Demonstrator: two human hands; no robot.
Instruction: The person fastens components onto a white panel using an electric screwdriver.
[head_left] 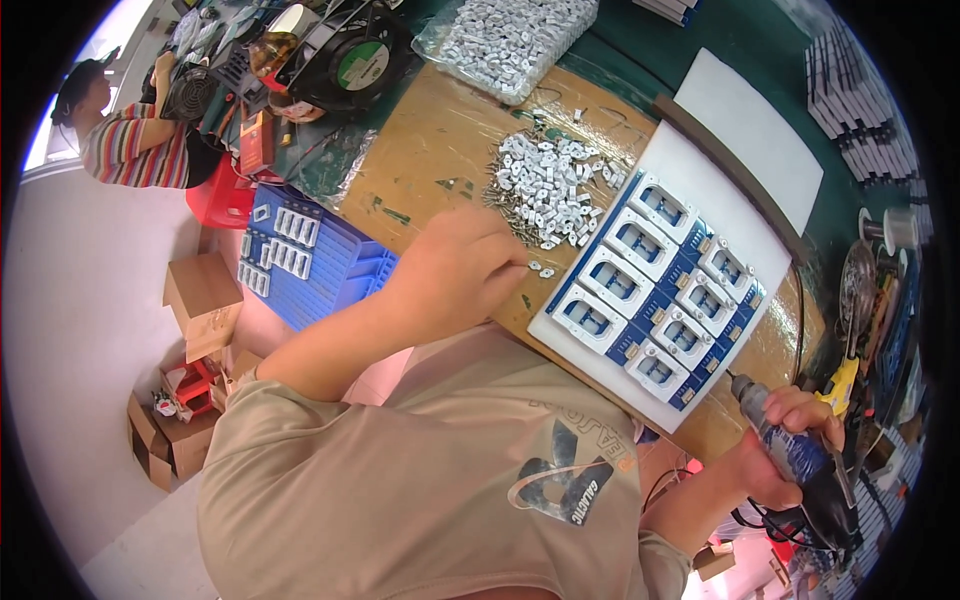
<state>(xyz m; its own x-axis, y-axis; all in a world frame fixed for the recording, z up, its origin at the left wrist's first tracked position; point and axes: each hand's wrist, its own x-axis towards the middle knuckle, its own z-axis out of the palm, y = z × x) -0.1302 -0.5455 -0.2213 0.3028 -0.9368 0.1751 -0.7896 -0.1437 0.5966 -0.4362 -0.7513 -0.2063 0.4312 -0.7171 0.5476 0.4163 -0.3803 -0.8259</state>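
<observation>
My left hand [455,275] is closed, fingertips pinched together beside a heap of small white plastic pieces [550,180]; whatever they hold is too small to make out. Small screws [497,185] lie along the heap's left side, and two loose white pieces [540,270] rest just off my fingertips. At the lower right, my right hand [785,450] is wrapped around an electric screwdriver [800,460], its bit pointing up and left. Between my hands lies a white foam sheet [560,335] bearing blue circuit boards [640,330] with two rows of white frames [615,275].
A clear bag of white pieces [510,40] sits at the back, near a black fan [355,65]. Left of the table stands a blue crate [335,265] with finished-looking parts on top. A dark bar [735,170] edges the foam. Another person [140,140] sits far left.
</observation>
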